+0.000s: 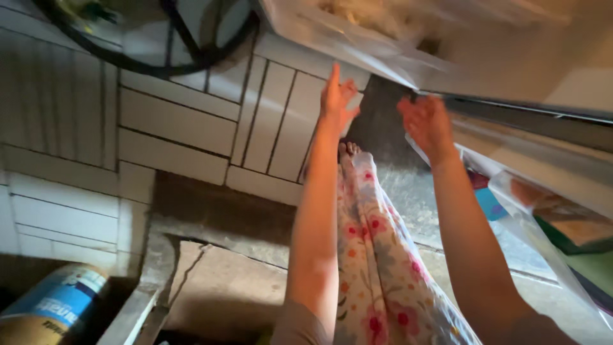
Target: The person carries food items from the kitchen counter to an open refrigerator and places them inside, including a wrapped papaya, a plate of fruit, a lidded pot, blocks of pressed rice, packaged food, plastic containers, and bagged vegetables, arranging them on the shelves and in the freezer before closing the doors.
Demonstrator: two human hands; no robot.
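Hands first: the left hand (pixel 336 97) is raised with fingers spread and empty, its fingertips just under the lower edge of a clear plastic bag with pale contents (pixel 357 32). The right hand (pixel 426 122) is also open, palm up and slightly cupped, holding nothing; it sits just below the same plastic edge and a dark metal ledge (pixel 536 110). Motion blur makes it impossible to tell whether either hand actually touches the bag.

Condition of the bag: thin, transparent and glossy, creased along its lower edge, tilted and overhanging the ledge at the top of the view. The contents look pale and lumpy; they cannot be identified.

Risk, as a judgement: neither hand has a closed grip, so the bag could slide off the ledge past the open palms. Thin film may also snag or tear on the metal edge.

Surroundings: both forearms reach up from a flower-print garment in white and pink (pixel 377 255), with a bare foot (pixel 348 151) showing beyond it. More clear-wrapped coloured goods (pixel 549 217) lie to the right. White tiled paving (pixel 179 121) and a cracked concrete slab (pixel 223 287) lie below, a black hose (pixel 147 64) loops at the top left, and a blue-and-tan cylinder (pixel 54 306) rests at the lower left.
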